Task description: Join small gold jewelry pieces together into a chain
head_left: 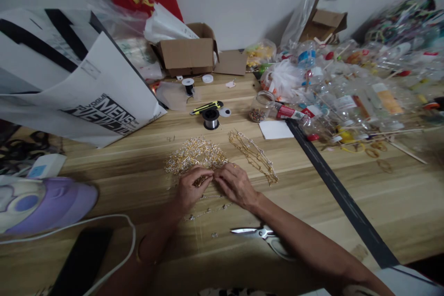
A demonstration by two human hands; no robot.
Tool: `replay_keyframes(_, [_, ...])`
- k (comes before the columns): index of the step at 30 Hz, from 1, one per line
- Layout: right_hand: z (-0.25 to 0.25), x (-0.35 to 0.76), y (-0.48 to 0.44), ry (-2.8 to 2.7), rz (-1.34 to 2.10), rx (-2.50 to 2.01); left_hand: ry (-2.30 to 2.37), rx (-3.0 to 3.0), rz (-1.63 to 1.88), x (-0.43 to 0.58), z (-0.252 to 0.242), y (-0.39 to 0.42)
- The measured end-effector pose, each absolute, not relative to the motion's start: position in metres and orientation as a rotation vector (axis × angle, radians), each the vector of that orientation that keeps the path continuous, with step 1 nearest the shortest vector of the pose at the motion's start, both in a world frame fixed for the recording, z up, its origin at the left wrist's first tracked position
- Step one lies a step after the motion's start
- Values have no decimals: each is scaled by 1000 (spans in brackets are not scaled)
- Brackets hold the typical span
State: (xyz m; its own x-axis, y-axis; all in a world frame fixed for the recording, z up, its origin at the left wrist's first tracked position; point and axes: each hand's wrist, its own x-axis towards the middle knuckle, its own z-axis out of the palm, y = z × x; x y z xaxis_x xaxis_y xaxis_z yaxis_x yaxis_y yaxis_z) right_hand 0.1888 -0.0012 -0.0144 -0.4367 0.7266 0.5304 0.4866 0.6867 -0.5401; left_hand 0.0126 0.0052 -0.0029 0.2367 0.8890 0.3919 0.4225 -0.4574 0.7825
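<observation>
My left hand [192,188] and my right hand [235,183] meet at the table's middle, fingertips pinched together on a small gold jewellery piece [201,180]. Just beyond them lies a heap of gold and silver beaded pieces [196,153]. A pile of gold chains [255,154] sits to the right of the heap. A thin beaded strand [208,211] lies on the wood under my wrists. Scissors [258,232] rest near my right forearm.
A spool of wire [211,118], a yellow utility knife [206,107] and a bead jar [261,107] stand further back. A white shopping bag [79,78] and a purple device [41,201] fill the left. Plastic bottles [350,97] crowd the right. A black strip [333,180] crosses the table.
</observation>
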Motion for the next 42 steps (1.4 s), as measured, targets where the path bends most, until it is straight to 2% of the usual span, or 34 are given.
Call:
replay_keyframes(10, [-17,189,-1,-2124,394,-936,1137,2084,1215,12,-9,7])
replay_keyframes(42, [-16,189,-1,-2116,420,-941,1212,1845,1141,9,-12,8])
